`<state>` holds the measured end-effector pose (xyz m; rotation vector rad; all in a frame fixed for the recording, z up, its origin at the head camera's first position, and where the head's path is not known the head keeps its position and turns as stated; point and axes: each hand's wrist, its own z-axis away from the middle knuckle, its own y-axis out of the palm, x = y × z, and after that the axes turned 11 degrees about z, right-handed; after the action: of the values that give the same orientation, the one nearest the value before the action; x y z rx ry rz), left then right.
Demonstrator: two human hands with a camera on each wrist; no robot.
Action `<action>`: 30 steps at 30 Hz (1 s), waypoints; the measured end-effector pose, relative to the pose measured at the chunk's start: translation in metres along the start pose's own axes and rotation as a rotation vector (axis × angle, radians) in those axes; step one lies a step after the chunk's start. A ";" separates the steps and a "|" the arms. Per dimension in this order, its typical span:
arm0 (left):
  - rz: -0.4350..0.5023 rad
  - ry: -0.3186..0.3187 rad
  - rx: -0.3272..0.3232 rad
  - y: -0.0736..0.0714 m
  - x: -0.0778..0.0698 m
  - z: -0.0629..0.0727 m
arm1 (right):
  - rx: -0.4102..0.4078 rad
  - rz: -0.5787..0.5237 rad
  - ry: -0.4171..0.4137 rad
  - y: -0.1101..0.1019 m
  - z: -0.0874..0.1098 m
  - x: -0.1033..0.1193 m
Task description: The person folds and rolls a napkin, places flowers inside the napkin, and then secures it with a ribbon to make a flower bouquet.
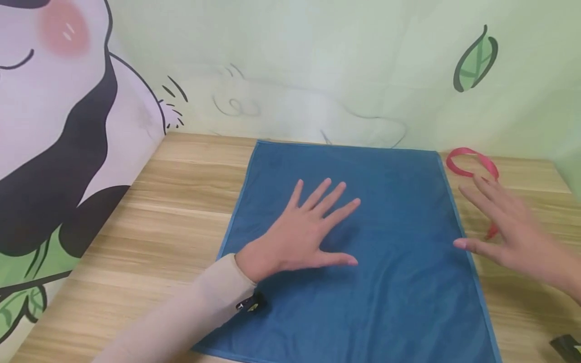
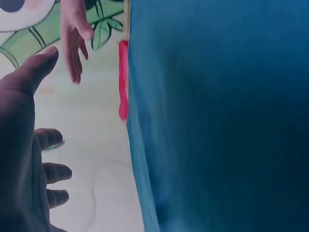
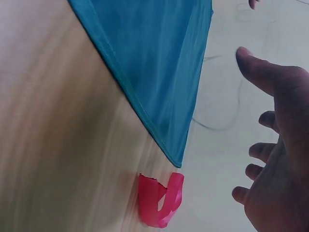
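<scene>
A blue cloth (image 1: 363, 212) with a stitched hem lies spread flat on the wooden table, a few soft wrinkles in its near half. My left hand (image 1: 301, 232) is over the middle of the cloth, palm down, fingers spread, holding nothing. To the right, my right hand (image 1: 513, 227) hovers by the cloth's right edge with fingers extended and nothing in them. A pink-red ribbon (image 1: 487, 164) lies in a loop beyond that hand, which partly hides it. In the right wrist view the ribbon (image 3: 161, 200) sits just off the cloth's corner (image 3: 176, 157).
Wood-grain table (image 1: 181, 206) shows on both sides of the cloth. A pale green wall sheet (image 1: 317, 65) with a printed panda (image 1: 86, 116) and leaf (image 1: 476, 60) rises behind and at left. A small dark object (image 1: 567, 348) is at the lower right.
</scene>
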<state>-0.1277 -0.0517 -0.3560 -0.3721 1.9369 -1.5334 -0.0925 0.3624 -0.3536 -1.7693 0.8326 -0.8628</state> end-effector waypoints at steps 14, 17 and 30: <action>0.138 0.119 0.171 0.022 -0.043 -0.005 | 0.048 0.035 -0.130 0.017 0.034 0.008; 0.180 0.167 0.222 0.027 -0.052 -0.006 | 0.071 0.067 -0.154 0.019 0.040 0.010; 0.369 0.351 0.449 0.047 -0.069 0.002 | 0.183 0.045 -0.253 0.022 0.061 0.023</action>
<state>-0.0666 0.0002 -0.3801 0.4487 1.7058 -1.7932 -0.0326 0.3649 -0.3878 -1.6507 0.6064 -0.6477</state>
